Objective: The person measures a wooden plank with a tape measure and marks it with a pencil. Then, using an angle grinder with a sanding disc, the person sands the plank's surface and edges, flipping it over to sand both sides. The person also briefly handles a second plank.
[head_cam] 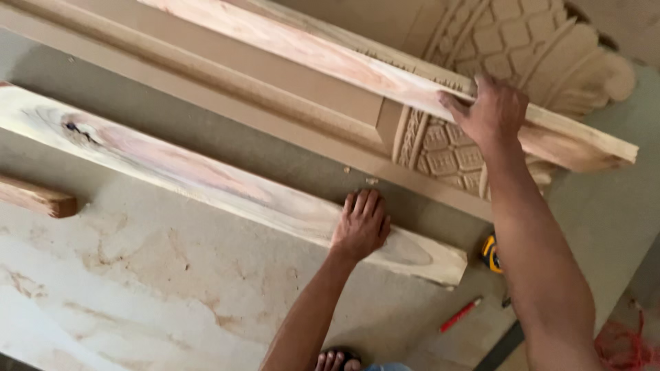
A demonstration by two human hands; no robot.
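From the head camera I look down on a workbench, and much is cut off: both long boards run out of frame at the upper left, my forearms leave the bottom edge, and only my toes in a dark sandal (337, 358) show below. A small yellow and black object (491, 253), half hidden behind my right arm, is hard to identify. The near plank (206, 175) is pale raw wood with pinkish grain and a dark knot, lying flat and diagonal on a stained, blotchy sheet surface (137, 288). My left hand (362, 223) lies palm down on it near its right end, fingers straight and close together, pressing rather than gripping. The far plank (330, 65), similar pale timber, rests across a brown moulded panel (227, 75) carved with a lattice and scalloped pattern. My right hand (491, 113) sits on this plank's near edge, fingers loosely spread and curled over the top; I cannot tell how firmly it grasps. A short wood offcut (38, 197) lies at the left, and a red pencil (459, 315) lies on the sheet near my right arm
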